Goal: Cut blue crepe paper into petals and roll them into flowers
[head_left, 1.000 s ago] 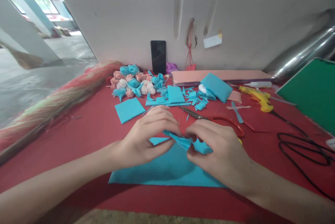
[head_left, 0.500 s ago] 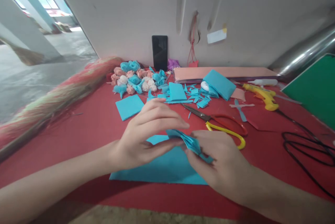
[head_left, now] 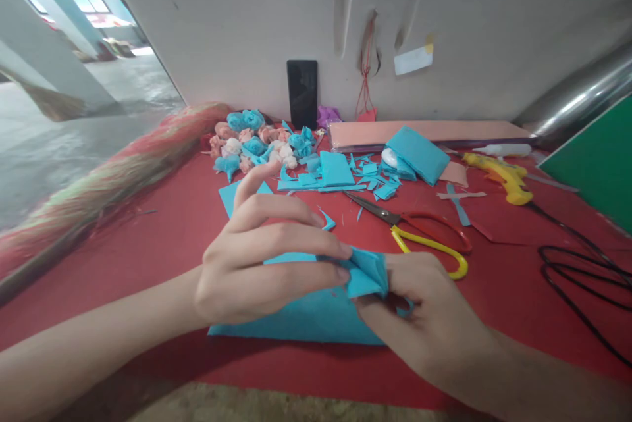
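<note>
A folded piece of blue paper [head_left: 366,272] is between my two hands, its layers fanned at the left end. My right hand [head_left: 427,313] pinches it from the right, with a small blue curl showing under the fingers. The fingertips of my left hand [head_left: 269,257] press on its left edge, while the index finger is raised. Beneath both hands a larger blue sheet [head_left: 301,320] lies flat on the red table [head_left: 162,264]. Scissors [head_left: 390,216] with one red and one yellow handle lie open just beyond my right hand.
Blue, pink and white paper flowers [head_left: 254,145] are heaped at the back left, before an upright phone [head_left: 303,94]. Blue scraps [head_left: 368,175] and folded pieces lie mid-back. A yellow glue gun [head_left: 503,175] with a black cord [head_left: 557,264] is at the right.
My left hand's fingers have moved onto the folded paper's fanned end, and its layers have turned and spread. A blue scrap now shows on the table beyond my left hand.
</note>
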Demonstrator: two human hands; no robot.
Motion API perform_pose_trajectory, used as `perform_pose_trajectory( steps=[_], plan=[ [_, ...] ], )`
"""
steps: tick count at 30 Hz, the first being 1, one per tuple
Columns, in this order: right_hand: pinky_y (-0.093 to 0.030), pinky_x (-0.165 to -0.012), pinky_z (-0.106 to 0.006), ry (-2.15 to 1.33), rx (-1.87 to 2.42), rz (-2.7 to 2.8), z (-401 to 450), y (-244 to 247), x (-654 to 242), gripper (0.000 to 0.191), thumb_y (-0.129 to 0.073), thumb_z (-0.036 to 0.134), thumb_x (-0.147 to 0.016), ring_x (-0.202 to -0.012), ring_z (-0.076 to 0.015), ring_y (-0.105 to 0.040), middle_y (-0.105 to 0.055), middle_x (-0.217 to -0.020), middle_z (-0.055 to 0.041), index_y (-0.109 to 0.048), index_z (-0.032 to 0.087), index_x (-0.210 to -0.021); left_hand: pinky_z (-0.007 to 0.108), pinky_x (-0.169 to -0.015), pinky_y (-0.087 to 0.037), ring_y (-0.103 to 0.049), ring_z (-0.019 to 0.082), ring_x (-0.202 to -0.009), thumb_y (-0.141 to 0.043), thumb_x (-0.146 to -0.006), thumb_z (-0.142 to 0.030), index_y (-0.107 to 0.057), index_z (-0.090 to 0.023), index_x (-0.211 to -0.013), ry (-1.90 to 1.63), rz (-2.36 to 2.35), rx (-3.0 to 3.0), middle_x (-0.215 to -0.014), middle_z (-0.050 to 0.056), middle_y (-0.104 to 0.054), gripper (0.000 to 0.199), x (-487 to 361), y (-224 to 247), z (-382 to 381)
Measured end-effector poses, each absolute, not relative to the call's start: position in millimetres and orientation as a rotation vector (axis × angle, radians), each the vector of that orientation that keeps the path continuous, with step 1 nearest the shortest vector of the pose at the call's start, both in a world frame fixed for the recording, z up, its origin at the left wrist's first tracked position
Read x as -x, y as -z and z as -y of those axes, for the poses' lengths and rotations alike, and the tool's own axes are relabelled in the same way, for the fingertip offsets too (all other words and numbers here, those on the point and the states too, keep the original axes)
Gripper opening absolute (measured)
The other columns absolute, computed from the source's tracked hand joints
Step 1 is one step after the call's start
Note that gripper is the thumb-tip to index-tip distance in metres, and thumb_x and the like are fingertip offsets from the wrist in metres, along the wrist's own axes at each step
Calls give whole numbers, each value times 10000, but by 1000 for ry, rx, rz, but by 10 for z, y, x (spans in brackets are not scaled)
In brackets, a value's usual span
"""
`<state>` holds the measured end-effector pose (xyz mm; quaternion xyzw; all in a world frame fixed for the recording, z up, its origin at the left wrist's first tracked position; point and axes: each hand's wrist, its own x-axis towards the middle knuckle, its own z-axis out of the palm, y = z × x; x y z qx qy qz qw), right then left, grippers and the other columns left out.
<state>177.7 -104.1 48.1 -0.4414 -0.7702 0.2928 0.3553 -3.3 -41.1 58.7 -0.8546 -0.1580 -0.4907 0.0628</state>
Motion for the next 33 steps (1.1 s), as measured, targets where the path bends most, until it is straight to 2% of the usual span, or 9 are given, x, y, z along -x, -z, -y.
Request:
perform_pose_trajectory(
  steps=[4,8,15,19,23,27,33],
  plan=[
    [-179,-417,-175,-723,1112,1989,1041,-474,-1776,240,-436,102,-713,-446,-21,-243,-286,-482,59,-327,125,-500,366,-990,-474,-608,113,-740,-546,-803,-140,-633,-256,-676,1410,243,2532,-742,-92,-709,193,6,-646,434],
    [-186,-424,-165,-609,1041,1977,1026,-462,-1784,222,-446,55,-694,-442,-15,-269,-309,-477,64,-329,127,-519,342,-1000,-473,-612,106,-747,-549,-808,-137,-631,-248,-671,1427,236,2539,-752,-92,-712,195,0,-666,446],
    [-228,-446,-164,-494,982,2018,991,-472,-1790,198,-459,37,-707,-464,-23,-322,-368,-500,66,-385,140,-555,335,-1086,-375,-606,106,-746,-555,-807,-131,-638,-223,-673,1344,143,2605,-726,-78,-707,183,28,-707,424],
    [-232,-455,-183,-393,985,2030,992,-455,-1790,199,-460,51,-717,-468,-31,-326,-373,-506,66,-391,145,-557,338,-1098,-355,-599,106,-775,-576,-778,-118,-640,-222,-682,1359,141,2607,-781,-77,-712,156,23,-676,412],
    [-234,-465,-204,-256,967,2065,993,-419,-1792,187,-447,64,-728,-479,-44,-335,-393,-515,62,-404,152,-569,369,-1083,-379,-607,108,-802,-527,-810,-139,-641,-259,-717,1361,178,2581,-860,-101,-711,190,32,-651,413],
    [-245,-469,-217,-153,986,2093,988,-388,-1791,203,-441,79,-736,-482,-52,-357,-423,-510,51,-423,148,-545,387,-1044,-431,-628,118,-729,-565,-777,-148,-634,-266,-694,1324,214,2593,-814,-94,-720,160,19,-680,430],
    [-258,-468,-238,-106,996,2129,986,-371,-1802,262,-434,96,-769,-482,-65,-392,-457,-503,28,-473,136,-514,435,-973,-488,-642,134,-670,-524,-777,-150,-614,-285,-654,1281,261,2606,-751,-89,-719,203,5,-737,444]
  ],
)
